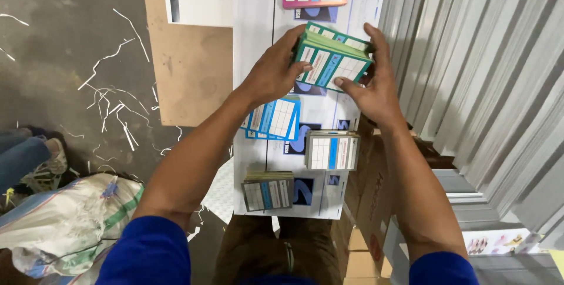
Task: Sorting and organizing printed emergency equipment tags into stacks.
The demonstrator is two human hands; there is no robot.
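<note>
White printed bench (254, 56): left hand (273, 73) and right hand (376, 88) clasp a green-edged card stack (332, 61); grey stacks (332, 151) at six o'clock, corrugated wall (482, 85) crowding three o'clock.

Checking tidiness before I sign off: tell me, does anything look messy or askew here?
Yes. White paper strips lie scattered over the floor at left. The blue-bordered cards are fanned out unevenly, unlike the squared grey stacks. Both hands hold the green stack tilted.
</note>
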